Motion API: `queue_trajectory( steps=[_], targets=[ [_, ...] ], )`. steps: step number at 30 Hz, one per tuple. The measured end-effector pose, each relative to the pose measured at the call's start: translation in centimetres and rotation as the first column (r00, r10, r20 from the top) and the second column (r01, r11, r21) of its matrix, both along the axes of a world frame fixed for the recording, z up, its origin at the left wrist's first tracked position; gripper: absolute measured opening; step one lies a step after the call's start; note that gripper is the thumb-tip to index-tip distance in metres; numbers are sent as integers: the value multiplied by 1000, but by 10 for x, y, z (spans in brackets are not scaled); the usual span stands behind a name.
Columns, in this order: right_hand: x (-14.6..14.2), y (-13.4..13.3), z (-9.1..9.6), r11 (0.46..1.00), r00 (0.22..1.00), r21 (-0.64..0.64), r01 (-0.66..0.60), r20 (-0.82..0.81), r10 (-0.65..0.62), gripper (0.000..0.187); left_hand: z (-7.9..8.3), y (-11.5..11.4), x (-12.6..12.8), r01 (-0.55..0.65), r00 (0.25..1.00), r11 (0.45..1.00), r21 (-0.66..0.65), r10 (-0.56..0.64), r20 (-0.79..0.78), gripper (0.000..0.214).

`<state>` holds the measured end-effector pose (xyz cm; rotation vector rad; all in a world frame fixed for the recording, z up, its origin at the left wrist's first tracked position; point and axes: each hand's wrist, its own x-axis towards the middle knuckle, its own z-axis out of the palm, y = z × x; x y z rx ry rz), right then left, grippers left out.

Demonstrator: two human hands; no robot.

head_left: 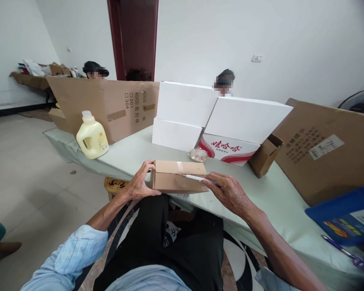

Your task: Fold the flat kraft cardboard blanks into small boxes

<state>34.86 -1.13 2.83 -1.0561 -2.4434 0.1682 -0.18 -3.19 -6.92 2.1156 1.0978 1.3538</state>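
A small brown cardboard box (pixel 170 182) lies on its long side at the table's near edge, with a strip of clear tape (pixel 180 166) across its top. My left hand (pixel 141 182) grips the box's left end, thumb along the front and fingers over the top corner. In my right hand (pixel 226 188) is a slim white utility knife (pixel 195 178), its tip pointing left at the seam on top of the box. Whether the blade has gone into the cardboard I cannot tell. Just behind the box sits a clear, crumpled plastic-looking bundle (pixel 197 154).
Stacked white boxes (pixel 185 103) and large cardboard cartons (pixel 136 109) stand along the back of the pale green tablecloth (pixel 130 155). A yellow detergent jug (pixel 92 137) is at left. To the right are a blue jug (pixel 346 214) and a purple-handled tool (pixel 341 248). Two people sit behind the boxes.
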Motion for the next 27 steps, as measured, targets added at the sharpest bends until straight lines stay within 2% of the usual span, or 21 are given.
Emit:
queue_trajectory(
  steps=[9,15,27],
  targets=[
    [-2,3,0,997,998,71,17,52,-21,54,2,-1,0,10,1000,1000,-4,-10,-4,74],
    [0,7,0,983,993,179,42,106,-61,58,1,-1,1,8,1000,1000,6,-8,11,78],
    [-10,0,22,910,921,415,-2,354,-159,62,-3,-1,-1,2,1000,1000,14,-2,11,77]
  ],
)
